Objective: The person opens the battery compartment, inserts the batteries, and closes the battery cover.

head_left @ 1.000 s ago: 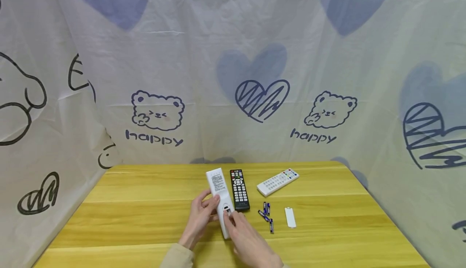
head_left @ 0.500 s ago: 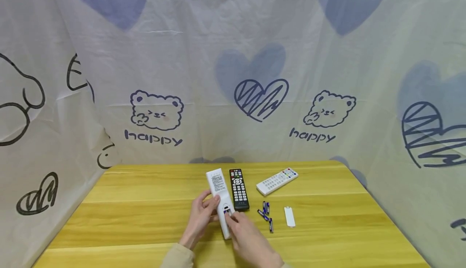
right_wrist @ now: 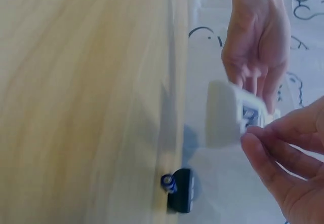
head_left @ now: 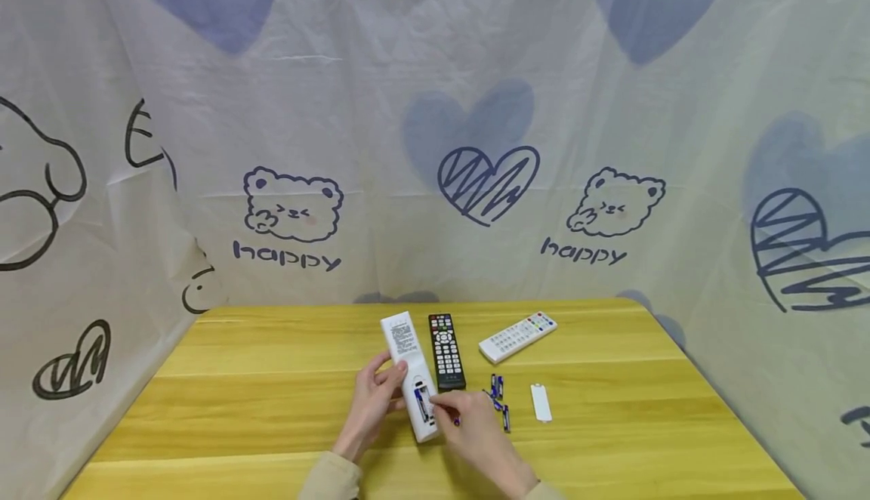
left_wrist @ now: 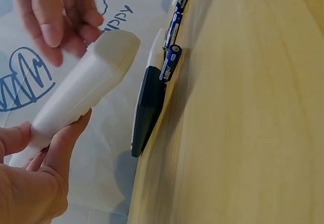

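My left hand grips a white remote control, back side up and raised off the table, thumb on one side and fingers beneath. Its battery compartment is uncovered, with blue batteries inside. My right hand is at the compartment's right edge, thumb and forefinger tips close together; no object shows between them. In the left wrist view, the right fingers extend loosely by the remote's end. A loose battery lies by the black remote, largely hidden by my right hand in the head view.
The black remote lies face up just right of the held one. Farther right lies another white remote. Several blue batteries lie in a cluster on the wooden table, with a white battery cover beside them. Printed cloth hangs behind.
My right hand has moved off the compartment toward the right, so the batteries inside now show. The held remote has shifted slightly left in my left hand.
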A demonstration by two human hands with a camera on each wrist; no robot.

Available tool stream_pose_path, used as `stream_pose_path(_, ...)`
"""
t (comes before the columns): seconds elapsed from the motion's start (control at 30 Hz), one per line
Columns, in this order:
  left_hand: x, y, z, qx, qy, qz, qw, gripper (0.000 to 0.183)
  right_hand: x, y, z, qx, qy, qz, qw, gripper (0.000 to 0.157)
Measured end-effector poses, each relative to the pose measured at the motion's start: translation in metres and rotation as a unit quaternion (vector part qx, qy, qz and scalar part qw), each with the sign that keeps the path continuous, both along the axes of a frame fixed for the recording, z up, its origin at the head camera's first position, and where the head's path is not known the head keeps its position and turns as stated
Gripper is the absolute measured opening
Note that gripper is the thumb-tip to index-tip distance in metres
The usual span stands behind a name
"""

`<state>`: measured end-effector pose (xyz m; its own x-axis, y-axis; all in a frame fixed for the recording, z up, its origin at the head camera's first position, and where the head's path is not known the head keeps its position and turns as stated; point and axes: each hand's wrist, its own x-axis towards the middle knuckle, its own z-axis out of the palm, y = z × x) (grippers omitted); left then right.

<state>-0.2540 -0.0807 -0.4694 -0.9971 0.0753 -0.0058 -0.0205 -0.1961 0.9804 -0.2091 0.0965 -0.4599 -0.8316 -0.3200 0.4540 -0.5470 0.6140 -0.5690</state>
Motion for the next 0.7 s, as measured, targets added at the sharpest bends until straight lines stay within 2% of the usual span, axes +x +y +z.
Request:
stream_pose_path(0.13,-0.001,-0.002,0.001,0.0,-0.001,0.004,1.0,0.046,-0.007,0.008,-0.004,-0.039,-0.031,-0.035,0.998,0.009)
stream_pose_path(0.3,-0.002,-0.005,0.001,-0.005,0.0,0.003,1.0,0.049,-0.011,0.017,-0.007,-0.011,-0.08,-0.053,0.995,0.008)
stream_pose_path(0.6,-0.003,-0.006,0.001,-0.011,-0.006,-0.002,0.9999,0.049,-0.009,0.024,-0.011,0.044,-0.158,-0.059,0.985,0.031)
stream_pose_path(0.7,-0.002,-0.006,0.001,-0.013,-0.004,-0.004,0.9999,0.049,-0.009,0.025,-0.013,0.081,-0.172,-0.058,0.98,0.04)
